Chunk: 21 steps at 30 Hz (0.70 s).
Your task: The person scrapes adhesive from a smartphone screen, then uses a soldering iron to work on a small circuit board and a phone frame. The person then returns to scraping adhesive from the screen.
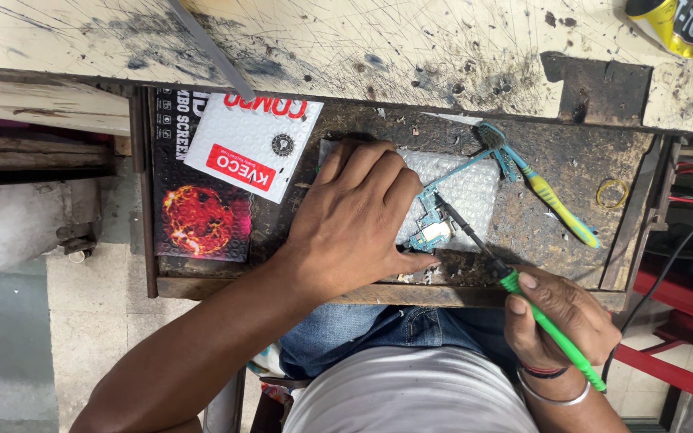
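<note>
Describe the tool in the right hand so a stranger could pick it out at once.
Start at the open wooden drawer under the scratched workbench. At its front edge the right hand grips a soldering iron, tip on the circuit board. Its bright green handle and dark shaft distinguish it from the yellow-blue toothbrush nearby.

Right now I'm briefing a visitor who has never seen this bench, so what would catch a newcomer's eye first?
Probably the left hand, pressed flat on a sheet of bubble wrap in the open drawer, steadying a small blue circuit board. Next, the right hand at the drawer's front edge, gripping a bright green soldering iron with its tip at the board. A yellow and blue toothbrush lies to the right, and a fiery red packet to the left.
</note>
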Each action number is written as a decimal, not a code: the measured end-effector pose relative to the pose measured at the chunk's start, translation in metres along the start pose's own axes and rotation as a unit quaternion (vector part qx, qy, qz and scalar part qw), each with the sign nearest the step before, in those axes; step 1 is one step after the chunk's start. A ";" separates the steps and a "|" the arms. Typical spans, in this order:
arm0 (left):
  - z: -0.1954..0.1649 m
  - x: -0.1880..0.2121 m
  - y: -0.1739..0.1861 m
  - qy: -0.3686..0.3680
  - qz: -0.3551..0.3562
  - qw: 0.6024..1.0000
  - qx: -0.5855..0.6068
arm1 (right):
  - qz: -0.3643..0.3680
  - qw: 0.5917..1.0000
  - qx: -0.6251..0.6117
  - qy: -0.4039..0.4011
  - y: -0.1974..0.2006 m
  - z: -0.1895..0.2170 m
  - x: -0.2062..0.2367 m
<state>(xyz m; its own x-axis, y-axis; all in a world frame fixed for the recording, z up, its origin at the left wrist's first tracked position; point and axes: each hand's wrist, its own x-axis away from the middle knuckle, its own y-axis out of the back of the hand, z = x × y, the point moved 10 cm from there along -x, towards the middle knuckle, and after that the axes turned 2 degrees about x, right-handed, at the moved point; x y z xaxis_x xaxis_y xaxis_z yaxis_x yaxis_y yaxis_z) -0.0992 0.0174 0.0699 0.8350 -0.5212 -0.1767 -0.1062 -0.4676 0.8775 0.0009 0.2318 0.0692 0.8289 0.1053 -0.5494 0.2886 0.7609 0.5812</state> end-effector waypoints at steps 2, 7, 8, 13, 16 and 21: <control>0.000 0.000 -0.001 -0.001 0.005 1.000 0.001 | -0.010 1.000 0.003 0.011 0.002 0.002 0.000; 0.000 -0.001 -0.001 -0.002 0.003 1.000 -0.010 | 0.008 1.000 0.007 0.008 0.000 0.002 -0.001; 0.000 -0.001 -0.001 -0.002 0.002 1.000 -0.011 | 0.012 1.000 0.011 0.007 0.000 0.002 -0.001; 0.000 -0.001 -0.002 -0.001 0.003 1.000 -0.010 | 0.001 1.000 0.005 0.004 0.001 0.001 0.001; -0.001 0.000 0.001 -0.003 -0.006 1.000 -0.010 | -0.014 1.000 -0.001 0.005 0.002 0.000 0.002; -0.001 0.000 0.000 -0.001 -0.001 1.000 -0.008 | 0.009 1.000 0.000 0.005 -0.001 0.001 0.000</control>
<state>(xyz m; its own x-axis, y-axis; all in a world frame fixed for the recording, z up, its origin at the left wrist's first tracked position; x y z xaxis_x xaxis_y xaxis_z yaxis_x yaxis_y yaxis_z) -0.0989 0.0182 0.0700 0.8337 -0.5220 -0.1804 -0.0956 -0.4581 0.8838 0.0014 0.2309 0.0690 0.8295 0.1244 -0.5445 0.2739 0.7591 0.5906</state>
